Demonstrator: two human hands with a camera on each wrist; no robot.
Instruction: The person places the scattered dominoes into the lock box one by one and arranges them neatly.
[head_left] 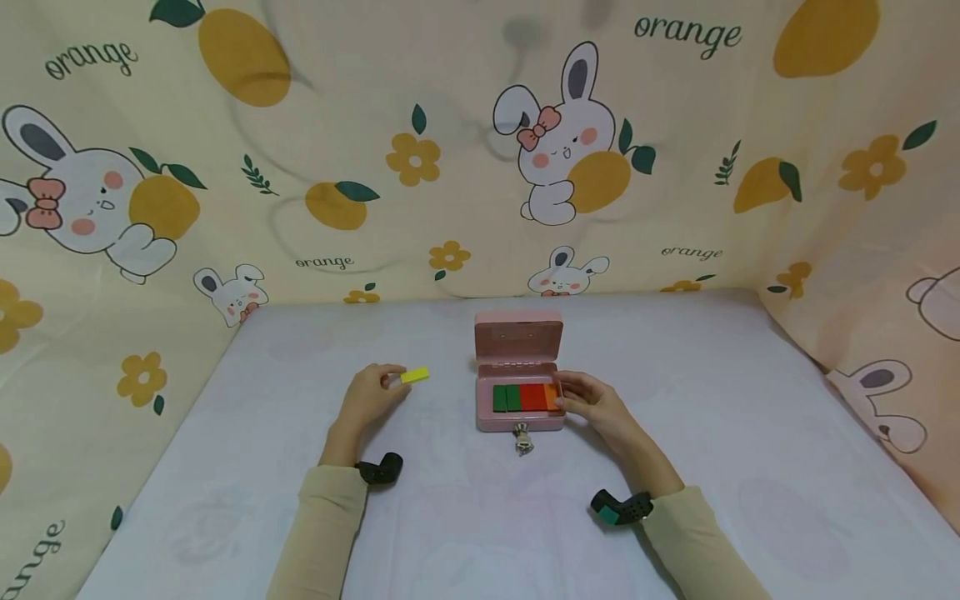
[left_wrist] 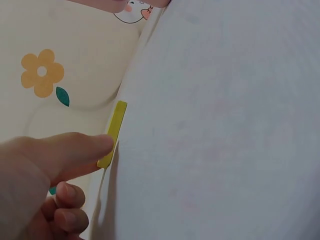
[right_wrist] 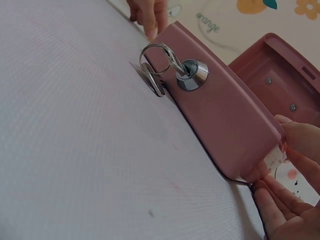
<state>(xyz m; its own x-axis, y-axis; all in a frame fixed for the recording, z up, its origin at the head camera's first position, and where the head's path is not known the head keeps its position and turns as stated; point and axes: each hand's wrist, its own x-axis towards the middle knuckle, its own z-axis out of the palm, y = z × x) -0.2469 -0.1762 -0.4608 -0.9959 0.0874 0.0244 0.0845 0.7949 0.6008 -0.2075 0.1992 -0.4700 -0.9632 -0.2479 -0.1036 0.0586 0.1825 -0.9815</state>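
A small flat yellow block [head_left: 414, 375] [left_wrist: 119, 119] is pinched between thumb and fingers of my left hand [head_left: 372, 395] [left_wrist: 35, 165], left of the box. The pink metal cash box [head_left: 517, 424] [right_wrist: 225, 130] stands with its lid [head_left: 519, 342] raised. Inside lie green blocks [head_left: 506, 399], a red area of blocks [head_left: 533, 398] and an orange block [head_left: 552, 397]. My right hand [head_left: 597, 402] [right_wrist: 295, 200] holds the box's right side, the thumb at the upper edge and fingers by the side wall. Keys on a ring [head_left: 522, 440] [right_wrist: 172, 60] hang from the front lock [right_wrist: 192, 75].
A white cloth [head_left: 465, 517] covers the table. Behind and at both sides hangs a cream curtain [head_left: 450, 83] printed with rabbits, oranges and flowers. Black wrist-worn devices sit on the left wrist [head_left: 381, 469] and right wrist [head_left: 621, 507].
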